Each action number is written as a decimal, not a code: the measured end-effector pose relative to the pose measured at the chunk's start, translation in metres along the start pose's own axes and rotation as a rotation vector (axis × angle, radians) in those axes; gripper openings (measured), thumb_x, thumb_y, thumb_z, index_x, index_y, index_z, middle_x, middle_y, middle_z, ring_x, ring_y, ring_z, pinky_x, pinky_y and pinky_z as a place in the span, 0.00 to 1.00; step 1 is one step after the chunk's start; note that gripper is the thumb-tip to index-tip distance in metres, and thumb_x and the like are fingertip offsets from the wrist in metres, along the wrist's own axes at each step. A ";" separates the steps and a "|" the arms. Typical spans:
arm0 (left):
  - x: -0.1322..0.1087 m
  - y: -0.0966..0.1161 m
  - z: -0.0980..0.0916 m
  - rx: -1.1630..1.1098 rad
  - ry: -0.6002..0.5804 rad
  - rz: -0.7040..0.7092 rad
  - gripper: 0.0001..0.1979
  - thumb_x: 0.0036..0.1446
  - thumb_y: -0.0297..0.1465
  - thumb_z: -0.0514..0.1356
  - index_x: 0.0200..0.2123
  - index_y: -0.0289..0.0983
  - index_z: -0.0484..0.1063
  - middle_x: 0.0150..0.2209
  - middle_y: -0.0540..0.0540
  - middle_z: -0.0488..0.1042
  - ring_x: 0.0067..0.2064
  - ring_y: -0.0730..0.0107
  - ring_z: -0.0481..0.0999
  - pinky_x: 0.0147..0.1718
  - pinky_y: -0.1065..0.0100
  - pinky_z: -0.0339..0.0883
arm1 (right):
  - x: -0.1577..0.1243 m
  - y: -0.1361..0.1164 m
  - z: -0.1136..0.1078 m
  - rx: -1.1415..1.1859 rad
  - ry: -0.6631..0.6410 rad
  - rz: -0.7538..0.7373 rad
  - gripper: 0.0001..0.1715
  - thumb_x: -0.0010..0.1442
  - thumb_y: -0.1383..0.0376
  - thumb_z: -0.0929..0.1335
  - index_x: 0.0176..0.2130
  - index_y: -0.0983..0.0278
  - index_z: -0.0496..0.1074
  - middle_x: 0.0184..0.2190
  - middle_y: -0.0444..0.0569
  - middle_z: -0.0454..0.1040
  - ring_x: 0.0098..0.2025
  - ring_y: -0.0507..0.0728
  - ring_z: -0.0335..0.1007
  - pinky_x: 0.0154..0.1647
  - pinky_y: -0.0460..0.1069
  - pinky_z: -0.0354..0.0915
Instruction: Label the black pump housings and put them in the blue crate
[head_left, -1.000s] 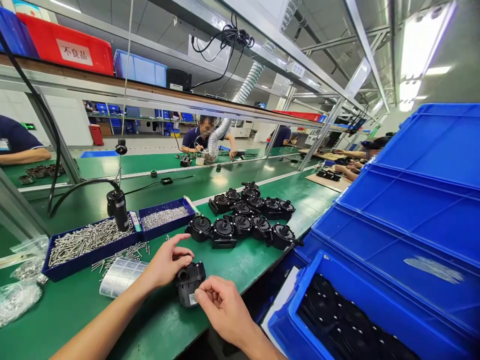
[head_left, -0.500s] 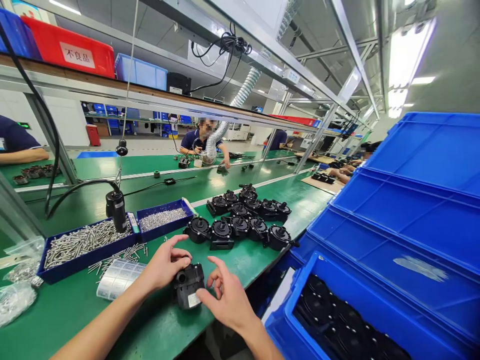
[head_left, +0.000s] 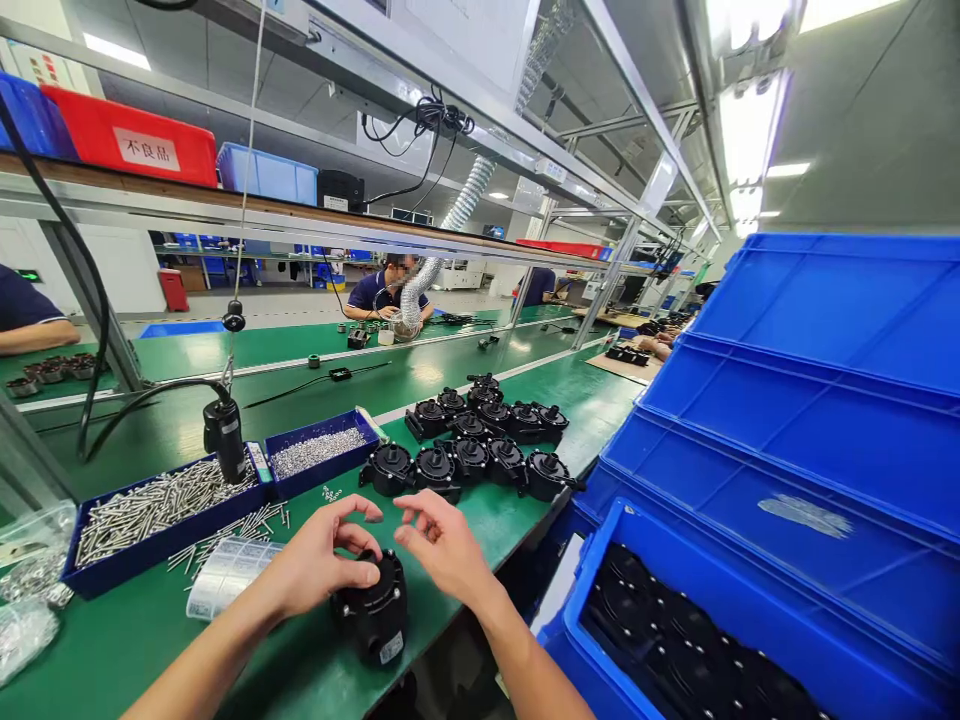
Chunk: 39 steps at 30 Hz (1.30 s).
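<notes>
A black pump housing [head_left: 375, 610] with a small white label stands on the green bench [head_left: 465, 530] near its front edge. My left hand [head_left: 319, 560] curls round the housing's top left, thumb and fingers on it. My right hand [head_left: 442, 545] hovers just above and right of the housing with its fingers spread, holding nothing. A roll of clear labels [head_left: 225, 575] lies left of my left wrist.
Several finished black pumps [head_left: 472, 445] cluster behind my hands. Two blue trays of screws [head_left: 217, 480] and an electric screwdriver [head_left: 223, 435] sit left. Stacked blue crates [head_left: 787, 480] fill the right, the lowest holding black parts. Other people work at far benches.
My right hand has left the label on the housing's front, lifted and opened above it. My left hand closed further over the housing, which now stands more upright.
</notes>
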<state>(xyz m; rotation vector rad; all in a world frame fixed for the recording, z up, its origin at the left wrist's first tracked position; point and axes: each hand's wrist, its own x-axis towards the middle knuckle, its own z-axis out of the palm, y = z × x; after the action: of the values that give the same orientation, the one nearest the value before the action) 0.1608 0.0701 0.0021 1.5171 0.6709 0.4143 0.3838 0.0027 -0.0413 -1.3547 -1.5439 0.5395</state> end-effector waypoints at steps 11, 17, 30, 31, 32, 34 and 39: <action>-0.011 -0.001 0.010 0.282 0.031 0.028 0.58 0.43 0.25 0.62 0.77 0.43 0.42 0.38 0.52 0.80 0.40 0.62 0.75 0.42 0.63 0.69 | 0.026 0.018 -0.010 -0.177 0.216 -0.023 0.11 0.68 0.58 0.69 0.39 0.62 0.79 0.34 0.47 0.75 0.31 0.55 0.66 0.36 0.50 0.62; -0.034 0.007 0.018 0.820 -0.029 0.009 0.36 0.49 0.17 0.59 0.62 0.42 0.75 0.49 0.46 0.79 0.55 0.54 0.75 0.59 0.55 0.66 | 0.077 0.057 -0.034 -0.291 0.468 0.119 0.27 0.58 0.59 0.74 0.56 0.64 0.75 0.39 0.51 0.79 0.38 0.63 0.74 0.46 0.56 0.66; -0.018 -0.006 0.004 0.828 -0.102 0.364 0.64 0.48 0.14 0.68 0.75 0.67 0.40 0.79 0.53 0.38 0.77 0.48 0.47 0.74 0.46 0.52 | -0.014 0.034 -0.016 0.657 0.014 0.151 0.42 0.61 0.44 0.76 0.61 0.58 0.57 0.40 0.50 0.79 0.31 0.54 0.70 0.33 0.47 0.65; -0.017 -0.009 0.008 0.850 -0.152 0.396 0.66 0.47 0.13 0.68 0.75 0.67 0.39 0.79 0.53 0.38 0.77 0.47 0.48 0.73 0.46 0.53 | -0.011 0.036 -0.010 0.685 -0.041 0.169 0.44 0.58 0.43 0.77 0.60 0.58 0.59 0.39 0.50 0.79 0.30 0.54 0.71 0.32 0.47 0.65; -0.016 -0.011 0.012 0.875 -0.186 0.425 0.67 0.46 0.12 0.68 0.75 0.67 0.39 0.79 0.53 0.40 0.76 0.46 0.50 0.73 0.46 0.55 | -0.007 0.038 -0.004 0.691 -0.070 0.181 0.45 0.57 0.42 0.77 0.59 0.59 0.60 0.38 0.50 0.79 0.30 0.55 0.71 0.32 0.47 0.64; -0.014 -0.013 0.020 0.924 -0.208 0.474 0.67 0.46 0.11 0.67 0.75 0.67 0.39 0.77 0.51 0.49 0.75 0.46 0.55 0.71 0.45 0.59 | 0.003 0.043 0.009 0.678 -0.091 0.192 0.44 0.56 0.41 0.77 0.58 0.60 0.61 0.37 0.51 0.79 0.27 0.53 0.68 0.30 0.47 0.62; -0.012 -0.018 0.026 0.902 -0.103 0.449 0.63 0.52 0.11 0.63 0.76 0.65 0.35 0.70 0.46 0.61 0.67 0.51 0.67 0.66 0.47 0.66 | 0.015 0.036 0.012 0.526 -0.069 0.148 0.36 0.60 0.45 0.75 0.56 0.62 0.66 0.39 0.51 0.79 0.30 0.54 0.67 0.32 0.48 0.63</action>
<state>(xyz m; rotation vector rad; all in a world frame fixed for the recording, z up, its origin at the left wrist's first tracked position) 0.1655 0.0416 -0.0153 2.5507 0.4370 0.3795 0.3930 0.0298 -0.0704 -1.0504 -1.2390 1.0135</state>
